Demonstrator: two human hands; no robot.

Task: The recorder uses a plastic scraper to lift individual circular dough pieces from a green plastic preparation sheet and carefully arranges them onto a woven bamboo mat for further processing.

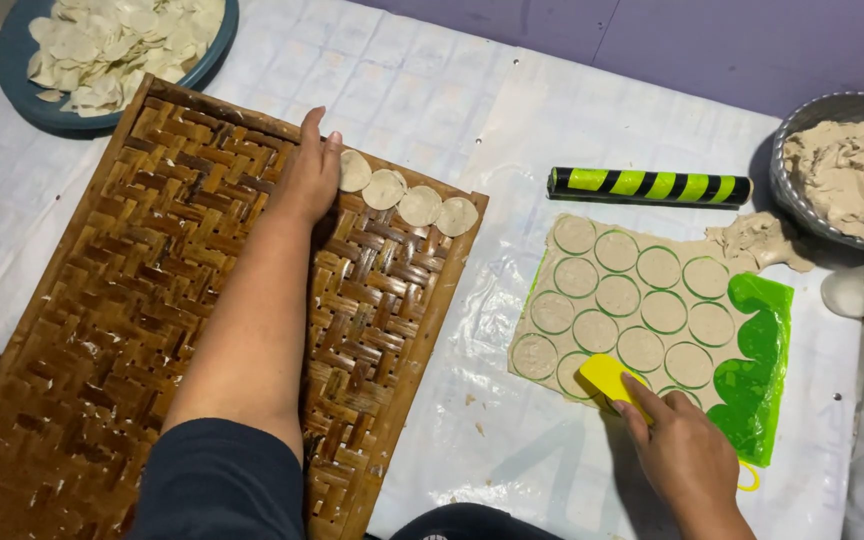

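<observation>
My left hand [309, 170] reaches across a woven bamboo tray [132, 320] and lies flat at its far edge, fingertips touching the first of several round dough discs [404, 197] lined up there. My right hand [682, 455] presses a yellow scraper [614, 380] against the near edge of a rolled dough sheet [632, 300]. The sheet lies on a green plastic mat [757, 360] and is cut into several circles.
A black and green striped rolling pin [649, 186] lies beyond the sheet. A grey bowl of dough [847, 170] stands at the right, scraps [757, 240] beside it. A blue plate of cut discs [117, 50] sits top left. White plastic sheeting [432, 90] covers the surface.
</observation>
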